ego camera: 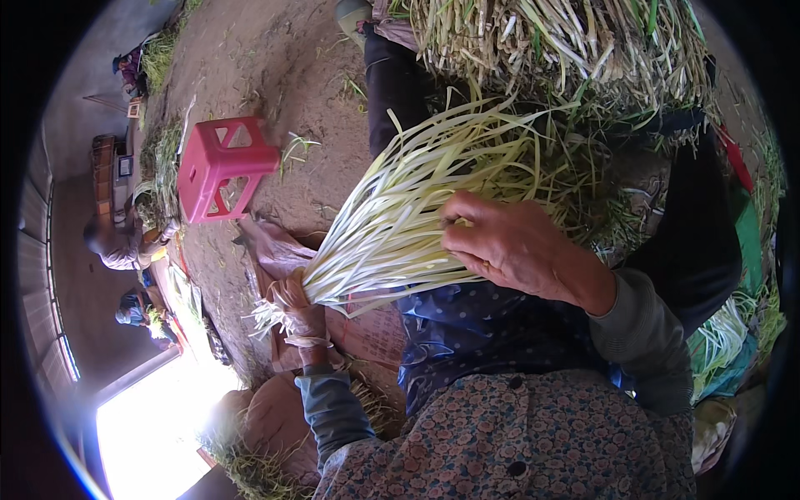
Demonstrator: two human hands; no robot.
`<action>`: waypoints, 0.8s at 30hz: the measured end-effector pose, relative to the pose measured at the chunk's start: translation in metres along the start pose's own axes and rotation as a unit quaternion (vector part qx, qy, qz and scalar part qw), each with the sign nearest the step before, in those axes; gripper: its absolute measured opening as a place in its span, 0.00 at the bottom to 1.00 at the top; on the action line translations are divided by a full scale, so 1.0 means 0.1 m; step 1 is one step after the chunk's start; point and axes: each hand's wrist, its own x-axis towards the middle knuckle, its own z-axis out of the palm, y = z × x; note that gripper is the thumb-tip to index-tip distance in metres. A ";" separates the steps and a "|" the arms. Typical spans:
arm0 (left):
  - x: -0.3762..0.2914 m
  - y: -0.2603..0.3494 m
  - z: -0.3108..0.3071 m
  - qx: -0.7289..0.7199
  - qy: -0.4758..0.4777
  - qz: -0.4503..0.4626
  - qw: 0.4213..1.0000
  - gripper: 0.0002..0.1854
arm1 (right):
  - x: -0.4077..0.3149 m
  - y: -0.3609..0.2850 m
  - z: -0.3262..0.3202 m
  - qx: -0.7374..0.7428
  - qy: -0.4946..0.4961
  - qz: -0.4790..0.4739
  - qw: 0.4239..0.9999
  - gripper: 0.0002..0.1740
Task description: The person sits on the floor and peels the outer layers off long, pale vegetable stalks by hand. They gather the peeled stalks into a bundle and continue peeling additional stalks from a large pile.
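Observation:
A bundle of long, pale yellow-white leafy stalks [400, 206], like blanched chives, fans out across my lap. My left hand [295, 309], in a thin glove, is closed around its narrow white end. Over the spread leaves is my right hand [500, 240], bare, its fingers curled against the thumb at the bundle's right side; a leaf seems to lie between them, though the fingertips are partly hidden. A blue dotted apron [475, 325] covers my lap below the leaves. Beyond the leaf tips stands a large heap of stalks [562, 44] with dry, brownish ends.
A pink plastic stool [219, 169] lies or stands on the dirt floor at the left. Loose trimmings [587, 181] lie between my legs. Pale stalks [719, 344] rest on green sheeting at the right. Several people work at the far left, near a bright doorway [156, 425].

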 end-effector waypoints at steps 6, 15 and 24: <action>0.04 0.02 0.04 0.000 0.017 0.010 1.000 0.15 | 0.07 0.23 0.09 0.405 0.012 0.115 0.907 0.07; -0.05 -0.07 0.12 -0.010 0.018 0.004 1.000 0.15 | -0.17 0.17 -0.09 0.128 0.043 0.045 0.990 0.07; -0.04 -0.06 0.11 -0.018 0.020 0.003 1.000 0.15 | -0.22 0.47 0.07 -0.124 0.018 0.057 0.991 0.10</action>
